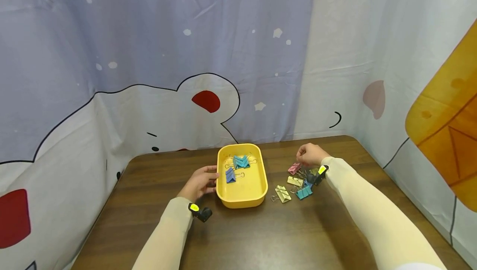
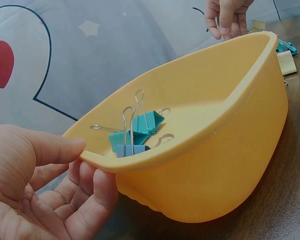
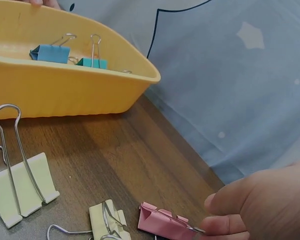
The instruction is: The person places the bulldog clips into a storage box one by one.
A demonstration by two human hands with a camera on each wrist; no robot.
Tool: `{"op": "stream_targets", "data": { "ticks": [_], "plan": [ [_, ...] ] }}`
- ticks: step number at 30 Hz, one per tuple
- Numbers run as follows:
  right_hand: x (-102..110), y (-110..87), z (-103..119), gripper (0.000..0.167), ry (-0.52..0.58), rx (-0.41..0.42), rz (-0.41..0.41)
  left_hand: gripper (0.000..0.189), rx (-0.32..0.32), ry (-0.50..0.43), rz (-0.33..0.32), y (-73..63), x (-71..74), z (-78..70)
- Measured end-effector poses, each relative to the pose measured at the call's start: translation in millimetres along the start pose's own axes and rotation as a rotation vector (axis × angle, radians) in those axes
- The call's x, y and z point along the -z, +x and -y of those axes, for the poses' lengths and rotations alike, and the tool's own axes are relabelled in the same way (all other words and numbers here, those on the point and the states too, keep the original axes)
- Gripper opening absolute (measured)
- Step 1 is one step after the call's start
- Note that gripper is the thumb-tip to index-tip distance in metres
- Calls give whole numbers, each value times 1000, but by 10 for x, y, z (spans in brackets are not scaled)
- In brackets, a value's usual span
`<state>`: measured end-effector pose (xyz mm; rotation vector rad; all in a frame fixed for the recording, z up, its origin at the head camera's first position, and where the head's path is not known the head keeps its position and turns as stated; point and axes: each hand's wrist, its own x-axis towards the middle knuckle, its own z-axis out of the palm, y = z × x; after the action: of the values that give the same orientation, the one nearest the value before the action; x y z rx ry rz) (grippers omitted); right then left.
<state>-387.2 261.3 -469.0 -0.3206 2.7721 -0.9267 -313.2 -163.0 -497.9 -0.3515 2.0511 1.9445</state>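
Observation:
My left hand (image 1: 203, 182) grips the left rim of a yellow plastic tray (image 2: 230, 150), thumb on top and fingers bent below the rim. Inside the tray lie teal binder clips (image 1: 241, 162) and a blue binder clip (image 1: 230, 175). At the right, my right hand (image 1: 312, 154) reaches down over a loose group of clips. Its fingertips pinch the wire end of a pink binder clip (image 3: 165, 222). Beside that clip are a pale yellow binder clip (image 1: 295, 181), another pale yellow clip (image 1: 283, 194) nearer the tray, and a teal clip (image 1: 304, 192).
The brown wooden table (image 1: 242, 237) carries everything. A printed curtain (image 1: 238, 54) hangs along its back and right sides. More clips, one of them blue (image 1: 308, 183), lie partly hidden under the right wrist and its camera (image 1: 316, 177).

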Motion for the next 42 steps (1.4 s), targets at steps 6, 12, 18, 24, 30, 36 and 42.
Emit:
{"op": "stream_targets", "data": {
  "ticks": [6, 12, 18, 24, 30, 36, 42],
  "plan": [
    [-22, 18, -25, 10, 40, -32, 53, 44, -2, 9, 1, -2, -5, -1],
    [-59, 29, -18, 10, 37, -50, 65, 44, -7, 4, -1, -8, -7, -2],
    [-94, -15, 52, 8, 23, -43, 68, 44, -9, 6, -3, -18, -12, -4],
    [-131, 7, 70, 10, 107, -80, 80, 44, -16, 2, 4, -28, -16, -6],
    [-140, 10, 92, 17, 161, -90, 78, 45, -15, -1, 6, -34, -22, -8],
    [-116, 18, 114, 16, 186, -98, 45, 45, -12, -1, 6, -33, -21, -9],
    [-68, 33, 173, 17, 245, -89, 28, 44, -10, -2, 6, -13, -5, 2]
  ]
}}
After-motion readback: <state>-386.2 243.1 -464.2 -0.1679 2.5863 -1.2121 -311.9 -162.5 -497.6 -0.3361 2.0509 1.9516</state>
